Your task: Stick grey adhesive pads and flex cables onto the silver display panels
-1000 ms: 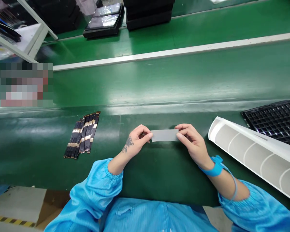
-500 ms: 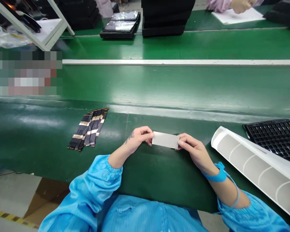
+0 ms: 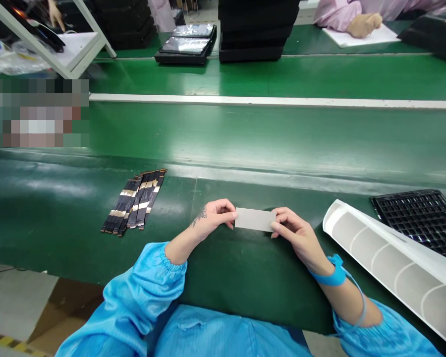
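Bench: On my feed the green bench (image 3: 245, 144) filled most of the view and ran from 9 to 3 o'clock, with a white line across it further out.
White sheet: A long curled white sheet (image 3: 390, 258) lay at 4 o'clock of the hands, near the right wrist but not touching it.
Tray: A black grid tray (image 3: 419, 218) sat just behind that sheet, at 3 o'clock.
Bundle: A fanned bundle of black-and-gold bands (image 3: 134, 201) lay at 9 o'clock, well apart from the hands.
Hands: The left hand (image 3: 213, 218) and right hand (image 3: 295, 230) were apart. Each pinched one short end of the grey strip (image 3: 254, 219) between thumb and fingertips. A blue wrist strap (image 3: 332, 275) sat on the right wrist.
Handling: I judged the hold best kept to the very ends, with light, even tension so the strip stayed flat. The pads should stay off its face, and the hands level so it would not twist.
Grey strip: It was at 6 o'clock of the view, between the two hands and just over the bench's near edge. I could not tell whether it touched the surface. It looked thin, plain and pale grey, a flat rectangle with square corners, no print and no crease.
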Motion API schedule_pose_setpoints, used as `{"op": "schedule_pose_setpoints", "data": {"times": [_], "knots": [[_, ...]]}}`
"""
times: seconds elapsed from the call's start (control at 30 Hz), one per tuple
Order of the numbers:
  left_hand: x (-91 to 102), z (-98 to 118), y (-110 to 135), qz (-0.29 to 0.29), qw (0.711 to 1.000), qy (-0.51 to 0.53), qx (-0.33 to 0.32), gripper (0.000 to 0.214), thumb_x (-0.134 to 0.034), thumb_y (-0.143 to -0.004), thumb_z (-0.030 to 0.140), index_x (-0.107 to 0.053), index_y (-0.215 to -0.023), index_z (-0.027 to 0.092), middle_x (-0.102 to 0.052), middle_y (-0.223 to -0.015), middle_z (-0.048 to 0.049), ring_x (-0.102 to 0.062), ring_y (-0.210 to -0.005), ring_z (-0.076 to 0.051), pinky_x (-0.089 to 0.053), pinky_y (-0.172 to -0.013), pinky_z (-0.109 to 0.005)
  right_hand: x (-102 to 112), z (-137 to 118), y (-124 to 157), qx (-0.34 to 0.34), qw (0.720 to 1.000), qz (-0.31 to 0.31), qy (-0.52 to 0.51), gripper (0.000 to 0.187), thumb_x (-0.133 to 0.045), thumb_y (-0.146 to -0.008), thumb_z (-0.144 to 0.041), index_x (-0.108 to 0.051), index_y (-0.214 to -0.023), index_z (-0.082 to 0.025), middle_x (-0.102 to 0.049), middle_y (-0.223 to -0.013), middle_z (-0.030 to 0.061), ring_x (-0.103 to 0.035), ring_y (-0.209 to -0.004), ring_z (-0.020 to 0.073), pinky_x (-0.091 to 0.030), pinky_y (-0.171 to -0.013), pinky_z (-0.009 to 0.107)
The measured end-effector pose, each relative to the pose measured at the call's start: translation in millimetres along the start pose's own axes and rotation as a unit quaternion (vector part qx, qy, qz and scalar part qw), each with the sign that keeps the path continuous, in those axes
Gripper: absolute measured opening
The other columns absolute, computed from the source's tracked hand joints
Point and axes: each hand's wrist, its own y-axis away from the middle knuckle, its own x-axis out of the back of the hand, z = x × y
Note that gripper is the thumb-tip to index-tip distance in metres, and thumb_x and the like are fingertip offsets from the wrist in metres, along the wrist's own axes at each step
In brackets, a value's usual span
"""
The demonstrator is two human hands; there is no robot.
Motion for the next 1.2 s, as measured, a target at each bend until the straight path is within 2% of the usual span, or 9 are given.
{"op": "schedule_pose_setpoints", "data": {"times": [0.23,0.47,0.6,0.8,1.2], "knots": [[-0.6,-2.0,0.0,-0.002,1.0,-0.005,-0.02,0.031,-0.08,-0.061,0.035,-0.058,-0.068,0.013,-0.057,-0.061,0.0032,-0.057,-0.055,-0.008,-0.049,-0.056,-0.022,-5.1,2.9,1.2,0.028,0.999,0.026,0.022,0.03,-0.071,-0.078,-0.048,-0.062,-0.07,-0.021,-0.053,-0.103,0.0069,-0.055,-0.073,0.014,-0.057,-0.055,0.026],[-1.6,0.0,0.9,0.0,1.0,-0.013,-0.011,0.031,-0.077,-0.065,0.038,-0.058,-0.068,0.014,-0.06,-0.061,0.0022,-0.057,-0.054,-0.009,-0.051,-0.058,-0.024,-3.6,0.6,0.8,0.032,0.998,0.036,0.047,0.034,-0.067,-0.08,-0.05,-0.063,-0.064,-0.021,-0.056,-0.1,0.0081,-0.058,-0.085,0.0189,-0.055,-0.058,0.027],[-1.8,2.1,2.0,0.004,1.0,-0.013,-0.009,0.029,-0.076,-0.066,0.038,-0.059,-0.067,0.014,-0.061,-0.06,0.0014,-0.058,-0.054,-0.009,-0.051,-0.058,-0.024,-2.3,-0.1,0.8,0.034,0.997,0.037,0.065,0.04,-0.062,-0.083,-0.054,-0.064,-0.061,-0.021,-0.058,-0.099,0.008,-0.058,-0.086,0.0189,-0.053,-0.061,0.028],[-2.4,3.5,2.0,0.01,1.0,-0.017,-0.002,0.027,-0.074,-0.067,0.037,-0.06,-0.066,0.014,-0.061,-0.059,0.0005,-0.059,-0.055,-0.01,-0.052,-0.058,-0.024,-1.1,1.4,0.6,0.047,0.995,0.039,0.077,0.044,-0.06,-0.084,-0.056,-0.065,-0.056,-0.021,-0.06,-0.094,0.0071,-0.058,-0.091,0.0201,-0.05,-0.072,0.03],[-2.4,4.2,2.3,0.014,1.0,-0.015,-0.001,0.027,-0.075,-0.067,0.036,-0.06,-0.066,0.014,-0.063,-0.061,0.0005,-0.059,-0.056,-0.011,-0.052,-0.058,-0.024,-2.0,0.2,0.4,0.033,0.996,0.038,0.07,0.043,-0.062,-0.082,-0.057,-0.066,-0.058,-0.021,-0.06,-0.095,0.0071,-0.058,-0.089,0.0204,-0.05,-0.069,0.03]]}}
